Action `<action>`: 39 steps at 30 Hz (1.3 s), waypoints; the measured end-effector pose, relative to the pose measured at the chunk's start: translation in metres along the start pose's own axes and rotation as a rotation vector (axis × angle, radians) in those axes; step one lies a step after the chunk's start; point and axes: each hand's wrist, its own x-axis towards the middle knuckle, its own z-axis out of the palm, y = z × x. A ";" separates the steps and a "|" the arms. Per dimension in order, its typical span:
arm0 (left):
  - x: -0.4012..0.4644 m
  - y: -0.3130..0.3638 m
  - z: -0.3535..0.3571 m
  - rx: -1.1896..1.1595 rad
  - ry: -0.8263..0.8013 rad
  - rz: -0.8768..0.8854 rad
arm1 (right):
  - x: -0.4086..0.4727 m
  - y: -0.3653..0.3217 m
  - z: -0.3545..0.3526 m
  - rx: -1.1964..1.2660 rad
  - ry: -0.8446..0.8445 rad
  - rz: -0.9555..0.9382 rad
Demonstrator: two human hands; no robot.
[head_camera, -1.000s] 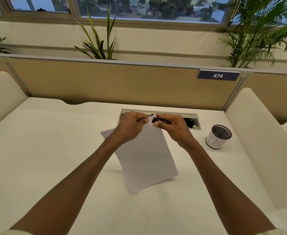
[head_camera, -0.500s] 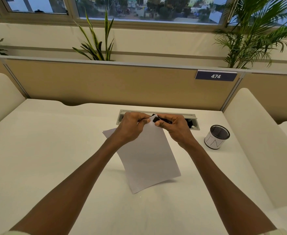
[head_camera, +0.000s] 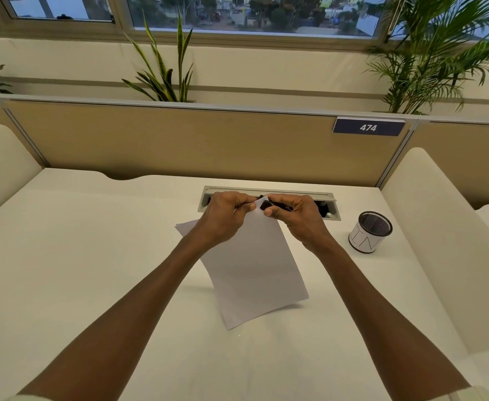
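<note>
A stack of white paper sheets (head_camera: 255, 267) is lifted at its far end above the white desk (head_camera: 93, 256), its near edge resting on the desk. My left hand (head_camera: 223, 215) pinches the top corner of the sheets. My right hand (head_camera: 295, 215) grips a small black object (head_camera: 269, 204), which looks like a binder clip, right at that corner. Most of the black object is hidden by my fingers.
A black mesh cup with a white label (head_camera: 370, 231) stands to the right. A metal cable tray (head_camera: 269, 191) is sunk in the desk behind my hands. Tan partitions (head_camera: 179, 140) and padded side dividers (head_camera: 440, 241) enclose the desk.
Both hands stay together at the paper's top corner with only small finger shifts. The view has drifted slightly.
</note>
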 end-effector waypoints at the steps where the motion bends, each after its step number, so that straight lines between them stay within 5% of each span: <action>1: 0.000 0.000 0.000 0.001 -0.001 -0.005 | 0.000 0.000 0.000 0.003 0.000 -0.001; 39: 0.001 -0.005 0.006 0.018 0.030 0.011 | 0.001 0.007 0.003 -0.021 0.014 0.005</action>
